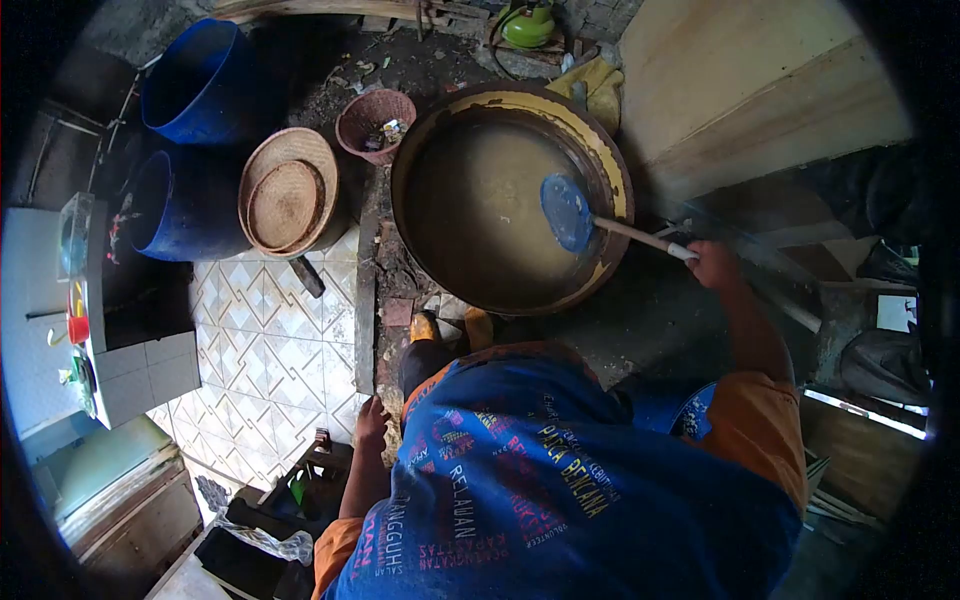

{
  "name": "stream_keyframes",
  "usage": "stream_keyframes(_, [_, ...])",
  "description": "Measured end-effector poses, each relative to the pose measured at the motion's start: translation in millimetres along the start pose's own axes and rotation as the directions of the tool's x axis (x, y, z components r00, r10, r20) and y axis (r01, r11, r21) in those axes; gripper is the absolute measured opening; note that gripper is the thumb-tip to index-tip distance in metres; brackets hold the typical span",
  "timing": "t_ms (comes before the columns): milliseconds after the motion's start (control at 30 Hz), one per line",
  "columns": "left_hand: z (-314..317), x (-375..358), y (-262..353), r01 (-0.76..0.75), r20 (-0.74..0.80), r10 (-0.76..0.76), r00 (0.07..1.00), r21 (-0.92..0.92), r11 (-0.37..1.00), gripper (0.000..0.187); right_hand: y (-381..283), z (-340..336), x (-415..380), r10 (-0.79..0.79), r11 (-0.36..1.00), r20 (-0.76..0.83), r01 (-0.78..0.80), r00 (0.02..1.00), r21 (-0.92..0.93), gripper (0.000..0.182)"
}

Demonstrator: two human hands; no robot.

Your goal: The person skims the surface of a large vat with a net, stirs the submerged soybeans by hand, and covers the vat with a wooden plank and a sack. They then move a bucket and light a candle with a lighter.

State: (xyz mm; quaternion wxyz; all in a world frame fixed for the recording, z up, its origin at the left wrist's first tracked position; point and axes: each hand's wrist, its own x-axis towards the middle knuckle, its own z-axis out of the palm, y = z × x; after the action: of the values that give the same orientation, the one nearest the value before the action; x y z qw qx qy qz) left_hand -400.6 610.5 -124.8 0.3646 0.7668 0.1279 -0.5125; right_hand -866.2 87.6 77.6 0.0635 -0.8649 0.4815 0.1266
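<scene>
My right hand [712, 265] is closed round the pale end of a wooden handle. The handle belongs to a long-handled scoop [567, 212] with a round, speckled blue head. That head is over the right part of a wide round vat [612, 160] with a worn, yellowish rim, and the handle crosses the rim. Cloudy, tan liquid [480, 215] fills the vat's inside. Down at my left side hangs my left hand [372, 421], holding nothing, with its fingers loosely bent and apart near the tiled floor's edge.
Two blue drums [200, 125] stand at the far left. Round woven trays [285, 205] are stacked beside them, with a red basket [372, 135] near the vat. A green gas cylinder [528, 27] stands behind. A low ledge [367, 300] borders the tiles, and a wooden panel [760, 90] rises at the right.
</scene>
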Motion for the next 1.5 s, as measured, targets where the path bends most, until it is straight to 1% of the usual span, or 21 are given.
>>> stream_keyframes(133, [0,1,-6,0.012,-0.021,-0.013,1.000,-0.022,1.000,0.049,-16,1,-4,-0.068,0.990,0.043,0.062,0.997,0.123,0.027])
stream_keyframes(200, [-1,4,-13,0.008,-0.033,-0.009,0.999,-0.029,1.000,0.048,-31,2,-7,0.018,0.967,0.169,-0.059,0.986,0.247,0.025])
stream_keyframes(233, [-3,9,-19,0.008,-0.036,-0.009,0.999,-0.032,0.999,0.048,-35,4,-7,0.014,0.968,0.168,-0.056,0.986,0.247,0.025])
stream_keyframes(300, [-8,16,-27,0.051,0.048,-0.050,0.998,-0.023,0.998,0.051,-40,14,-7,-0.111,0.961,0.197,0.054,0.974,0.273,0.025])
stream_keyframes(367, [-8,16,-31,0.056,0.052,-0.054,0.997,-0.045,0.997,0.049,-45,31,-11,-0.131,0.953,0.145,0.085,0.981,0.292,0.026])
stream_keyframes(467, [-2,3,-23,0.033,-0.037,-0.035,0.999,-0.039,0.999,0.043,-70,36,-13,-0.041,0.909,0.275,-0.079,0.961,0.410,0.027])
stream_keyframes(567, [-8,-3,-14,0.068,0.057,-0.070,0.996,0.025,0.997,0.052,-91,57,-12,-0.043,0.888,0.288,-0.095,0.957,0.450,0.025])
stream_keyframes(600, [-9,-1,-17,0.062,0.068,-0.063,0.996,0.005,0.998,0.053,-88,83,-11,-0.099,0.884,0.191,-0.002,0.977,0.468,0.024])
stream_keyframes(700, [-5,-10,-6,0.085,0.045,-0.085,0.995,0.012,0.996,0.053,-123,86,-6,-0.069,0.820,0.268,-0.099,0.961,0.564,0.023])
stream_keyframes(767, [-8,0,-15,0.068,0.028,-0.068,0.997,-0.003,0.998,0.053,-135,119,3,-0.089,0.809,0.227,-0.063,0.970,0.584,0.021])
stream_keyframes(867, [-6,1,-14,0.024,-0.032,-0.024,0.999,-0.001,1.000,0.052,-159,150,16,-0.061,0.696,0.204,-0.104,0.977,0.711,0.022])
stream_keyframes(933, [-8,4,-17,0.019,-0.029,-0.020,0.999,-0.018,1.000,0.052,-191,147,24,0.073,0.499,0.340,-0.329,0.938,0.802,0.027])
stream_keyframes(967, [-9,7,-20,0.023,-0.025,-0.024,0.999,-0.036,0.999,0.053,-200,143,25,0.077,0.496,0.337,-0.329,0.938,0.804,0.027])
stream_keyframes(1067, [-14,13,-24,-0.007,-0.012,0.007,1.000,0.020,1.000,0.053,-214,135,24,0.144,0.312,0.446,-0.468,0.884,0.827,0.032])
stream_keyframes(1200, [-12,9,-11,-0.023,0.021,0.022,1.000,0.080,0.997,0.047,-206,131,3,0.155,0.212,0.422,-0.447,0.893,0.869,0.034])
stream_keyframes(1267, [-10,17,-12,0.000,-0.006,0.001,1.000,0.041,0.999,0.042,-194,143,-13,0.123,0.049,0.389,-0.397,0.913,0.916,0.032])
stream_keyframes(1300, [-10,19,-8,-0.002,0.001,0.002,1.000,0.048,0.999,0.042,-188,139,-23,0.133,0.045,0.389,-0.398,0.912,0.916,0.032])
stream_keyframes(1367, [-8,17,2,-0.013,0.042,0.010,0.999,0.081,0.997,0.042,-181,118,-49,0.061,-0.085,0.482,-0.477,0.874,0.875,0.025])
stream_keyframes(1400, [-7,17,5,-0.019,0.063,0.013,0.998,0.096,0.995,0.042,-182,104,-62,0.070,-0.088,0.483,-0.477,0.873,0.875,0.025])
stream_keyframes(1467, [-5,20,6,-0.030,0.069,0.025,0.997,0.079,0.996,0.043,-187,78,-88,0.140,-0.050,0.628,-0.628,0.766,0.777,0.024])
stream_keyframes(1500, [-4,20,8,-0.042,0.070,0.038,0.997,0.055,0.998,0.043,-187,74,-99,0.146,-0.054,0.628,-0.628,0.764,0.776,0.024])
